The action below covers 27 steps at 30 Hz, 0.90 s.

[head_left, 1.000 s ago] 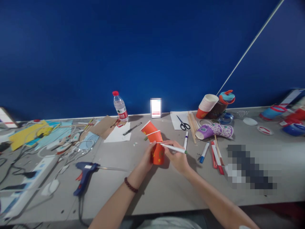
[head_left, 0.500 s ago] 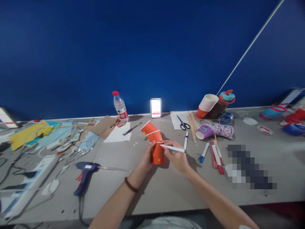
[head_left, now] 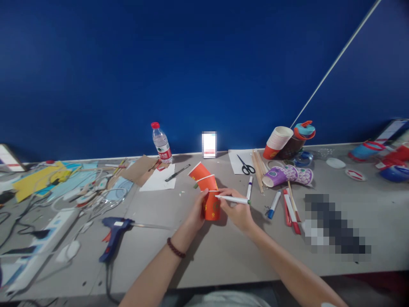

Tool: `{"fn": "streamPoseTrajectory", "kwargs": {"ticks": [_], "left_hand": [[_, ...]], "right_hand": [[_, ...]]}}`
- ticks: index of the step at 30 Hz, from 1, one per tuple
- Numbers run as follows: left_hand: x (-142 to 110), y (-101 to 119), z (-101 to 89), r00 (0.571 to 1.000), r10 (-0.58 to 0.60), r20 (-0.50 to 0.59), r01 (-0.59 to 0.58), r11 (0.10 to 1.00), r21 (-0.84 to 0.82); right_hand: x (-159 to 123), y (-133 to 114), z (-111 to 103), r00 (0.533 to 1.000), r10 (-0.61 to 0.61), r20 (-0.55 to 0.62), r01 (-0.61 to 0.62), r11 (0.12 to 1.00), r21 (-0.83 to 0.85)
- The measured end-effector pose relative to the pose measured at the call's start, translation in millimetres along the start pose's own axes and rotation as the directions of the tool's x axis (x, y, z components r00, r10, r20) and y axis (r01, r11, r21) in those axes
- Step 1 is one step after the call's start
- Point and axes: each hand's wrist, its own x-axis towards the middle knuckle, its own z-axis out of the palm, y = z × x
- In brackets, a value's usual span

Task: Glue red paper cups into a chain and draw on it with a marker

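Note:
Orange paper cups, joined into a bent column that leans to the upper left, are in the middle of the table. My left hand is closed around the lower cup from its left side. In my right hand is a white marker, pinched between the fingers with its tip pointing left at the cup, near a white rim. Whether the tip touches the cup I cannot tell. Green marks show on the lower cup's side. A second marker lies on the table just behind my right hand.
A blue glue gun and a white power strip lie to the left. A water bottle, a cutter and scissors are behind. On the right are stacked cups, a purple cup column and more markers.
Almost nothing differs. The white marker and my right hand have shifted very slightly at the cup; my left hand and the cups stay in place.

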Motion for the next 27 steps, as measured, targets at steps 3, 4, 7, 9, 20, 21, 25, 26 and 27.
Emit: {"fn": "streamPoseTrajectory", "kwargs": {"ticks": [3,4,7,9,20,21,25,26,27], "left_hand": [[0.1,0.4,0.2,1.0,-0.003,-0.001,0.003,1.0,0.0],[-0.1,1.0,0.6,1.0,-0.007,-0.003,0.007,1.0,-0.001],[-0.8,2.7,2.0,1.0,-0.011,-0.001,0.011,1.0,-0.006],[-1.4,3.4,2.8,1.0,-0.012,0.007,0.012,1.0,-0.008],[-1.2,2.5,2.2,1.0,-0.01,0.022,0.011,1.0,-0.022],[-0.9,2.2,2.2,1.0,-0.007,0.023,0.008,1.0,-0.024],[-0.4,2.2,2.7,0.999,0.009,0.031,-0.008,1.0,-0.03],[-0.4,2.4,2.9,0.999,0.005,0.033,-0.004,1.0,-0.03],[-0.5,2.6,2.9,0.999,-0.001,0.035,0.002,1.0,-0.03]], "right_hand": [[0.2,1.1,-0.1,1.0,0.0,0.008,0.0,1.0,-0.001],[0.3,1.3,-0.1,1.0,0.001,0.011,-0.001,1.0,0.0],[0.4,1.0,-0.4,1.0,0.014,0.018,-0.014,1.0,0.006],[0.6,0.2,-0.8,1.0,0.024,0.02,-0.025,1.0,0.015],[-0.2,3.5,-1.5,0.997,0.066,0.027,-0.067,0.996,0.057],[-0.3,3.7,-1.5,0.997,0.072,0.025,-0.073,0.996,0.06],[-0.5,2.7,-1.6,0.997,0.077,0.009,-0.077,0.996,0.053],[-0.7,2.4,-1.6,0.997,0.074,0.004,-0.074,0.996,0.05],[-0.8,2.3,-1.5,0.997,0.071,-0.002,-0.071,0.996,0.049]]}}
